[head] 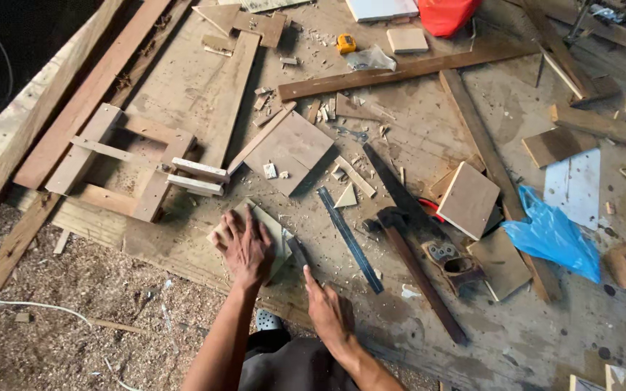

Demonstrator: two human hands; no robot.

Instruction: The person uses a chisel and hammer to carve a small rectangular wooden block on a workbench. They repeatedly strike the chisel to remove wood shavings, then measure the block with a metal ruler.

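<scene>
On the far left, long wooden planks lie slanted along the edge of the counter. Sawdust and a thin white cord cover the floor below. Next comes a small wooden frame made of short strips, lying flat.

Just right of it, near the front edge, is a small pale board. The left hand lies flat on top of this board, fingers spread wide and pressing down, not curled around anything. The arm reaches up from the bottom of the view.

The right hand rests on the counter close by, a bit lower. Its fingers are held straight and together, and its fingertips touch a dark narrow tool beside the board. I cannot tell if it grips it.

Right of the hands lies a long dark metal ruler, then a hammer with a long wooden handle, then a hand saw. A square wooden tile lies past them. A blue plastic bag lies crumpled farther right, with wood scraps around it. At the top sit a yellow tape measure and a red bag.
</scene>
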